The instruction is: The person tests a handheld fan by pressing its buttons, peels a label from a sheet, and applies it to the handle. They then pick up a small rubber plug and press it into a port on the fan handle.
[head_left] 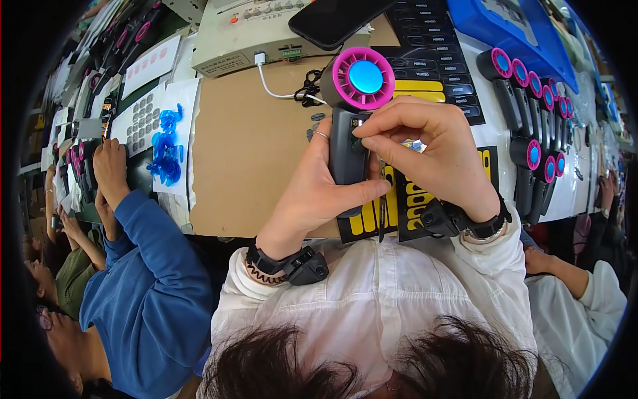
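Observation:
My left hand (302,193) is wrapped round the dark grey handle of a handheld fan (347,156), with the thumb across its lower part. The fan's round head has a magenta grille and a shiny blue centre and points away from me. At the upper handle, beside a small lit display, my right hand (432,143) has thumb and index finger pinched together; whatever lies between them is too small to make out. A slim dark tool (382,223) shows just below my left thumb, over black sheets with yellow stickers (415,209).
A white cable (272,90) runs from a beige control box (266,36) toward the fan. A black phone (335,23) lies on the box. Several fans (531,156) stand at right near a blue bin (512,26). Blue film scraps (167,149) lie left, beside a co-worker's arm (149,233).

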The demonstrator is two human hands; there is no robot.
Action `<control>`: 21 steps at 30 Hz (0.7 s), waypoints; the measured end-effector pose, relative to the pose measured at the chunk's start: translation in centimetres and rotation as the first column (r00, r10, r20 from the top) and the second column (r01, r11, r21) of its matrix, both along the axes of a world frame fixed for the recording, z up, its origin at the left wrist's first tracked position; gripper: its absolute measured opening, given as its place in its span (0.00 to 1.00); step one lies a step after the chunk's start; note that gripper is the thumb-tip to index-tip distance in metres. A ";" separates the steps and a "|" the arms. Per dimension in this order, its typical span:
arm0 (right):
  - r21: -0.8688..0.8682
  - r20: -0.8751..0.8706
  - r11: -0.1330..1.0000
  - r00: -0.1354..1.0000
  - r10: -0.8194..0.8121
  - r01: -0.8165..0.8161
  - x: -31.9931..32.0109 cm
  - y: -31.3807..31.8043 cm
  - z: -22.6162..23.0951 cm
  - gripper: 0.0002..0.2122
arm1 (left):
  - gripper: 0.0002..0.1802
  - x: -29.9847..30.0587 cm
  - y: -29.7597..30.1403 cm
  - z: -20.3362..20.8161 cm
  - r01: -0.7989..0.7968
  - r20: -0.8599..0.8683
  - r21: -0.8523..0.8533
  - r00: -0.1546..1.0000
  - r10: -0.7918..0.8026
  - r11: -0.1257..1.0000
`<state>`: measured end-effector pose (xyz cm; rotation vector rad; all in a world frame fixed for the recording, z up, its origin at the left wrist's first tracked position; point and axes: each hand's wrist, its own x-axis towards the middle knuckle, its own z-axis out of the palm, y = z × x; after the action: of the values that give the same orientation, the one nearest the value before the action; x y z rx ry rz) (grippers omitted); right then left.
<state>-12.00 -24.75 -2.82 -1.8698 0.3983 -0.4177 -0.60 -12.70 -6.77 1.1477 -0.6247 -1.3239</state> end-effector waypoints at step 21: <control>-0.235 0.049 0.971 0.998 -0.044 0.054 0.4 0.0 -0.8 0.07 | 0.36 -0.2 -0.2 -0.1 -0.022 0.052 -0.010 0.998 0.022 1.000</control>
<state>-11.60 -24.74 -3.62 -2.0806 0.3790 -0.5589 -0.75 -12.93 -6.83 1.1814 -0.6539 -1.2743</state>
